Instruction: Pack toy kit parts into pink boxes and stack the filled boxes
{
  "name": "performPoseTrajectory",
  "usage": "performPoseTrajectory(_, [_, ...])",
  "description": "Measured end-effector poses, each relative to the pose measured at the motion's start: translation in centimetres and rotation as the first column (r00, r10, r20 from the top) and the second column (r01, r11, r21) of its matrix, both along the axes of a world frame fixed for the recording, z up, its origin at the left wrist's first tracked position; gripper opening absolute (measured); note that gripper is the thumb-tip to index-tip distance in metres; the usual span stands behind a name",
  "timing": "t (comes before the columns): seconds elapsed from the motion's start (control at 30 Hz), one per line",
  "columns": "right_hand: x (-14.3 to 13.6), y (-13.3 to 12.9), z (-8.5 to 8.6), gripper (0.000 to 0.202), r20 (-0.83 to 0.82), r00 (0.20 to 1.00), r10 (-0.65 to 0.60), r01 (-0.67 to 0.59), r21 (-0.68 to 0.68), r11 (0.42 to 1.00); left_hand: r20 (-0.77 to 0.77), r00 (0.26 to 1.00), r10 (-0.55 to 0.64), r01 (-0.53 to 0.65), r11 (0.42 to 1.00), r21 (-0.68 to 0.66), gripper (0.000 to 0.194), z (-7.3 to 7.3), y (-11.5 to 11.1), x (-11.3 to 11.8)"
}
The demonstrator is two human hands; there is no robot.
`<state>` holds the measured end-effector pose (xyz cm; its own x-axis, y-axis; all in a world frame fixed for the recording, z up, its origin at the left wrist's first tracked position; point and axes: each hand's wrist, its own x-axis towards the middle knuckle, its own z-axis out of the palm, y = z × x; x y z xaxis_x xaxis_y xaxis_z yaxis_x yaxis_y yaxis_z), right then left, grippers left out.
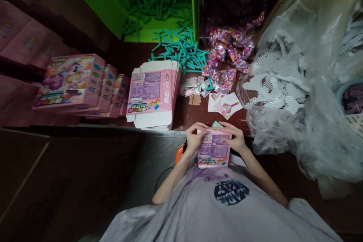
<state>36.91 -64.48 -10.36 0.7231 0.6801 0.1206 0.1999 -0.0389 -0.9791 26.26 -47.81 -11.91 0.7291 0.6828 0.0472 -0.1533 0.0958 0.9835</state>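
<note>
A pink and purple printed box (214,149) rests against my shirt with its barcode side facing up. My left hand (195,136) grips the box's upper left corner, fingers bent over the top edge. At the upper right corner my right hand (236,138) holds the same box, its thumb lying on the printed face. A small pale green packet (217,124) shows between the hands at the top edge; whether it is inside the box cannot be seen. Just beyond lie printed cards (225,105) on the brown table (184,115).
Flattened boxes (151,90) lie stacked left of centre, beside filled-out boxes (69,79). Behind are teal T-shaped sticks (181,47), small sachets (195,85) and bags of colourful beads (227,49). White perforated pieces (279,70) in clear plastic are on the right.
</note>
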Motion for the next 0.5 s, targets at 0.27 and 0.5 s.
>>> performPoseTrajectory(0.27, [-0.2, -1.5, 0.6, 0.027, 0.088, 0.996, 0.023, -0.022, -0.007, 1.000, -0.059, 0.998, -0.013, 0.021, 0.989, 0.145, 0.050, 0.7, -0.9, -1.0])
performPoseTrajectory(0.5, [6.8, 0.7, 0.7, 0.050, 0.268, 0.894, -0.359, 0.421, -0.230, 0.878, -0.124, 0.992, -0.008, 0.034, 0.976, 0.215, 0.022, 4.4, -1.6, -2.3])
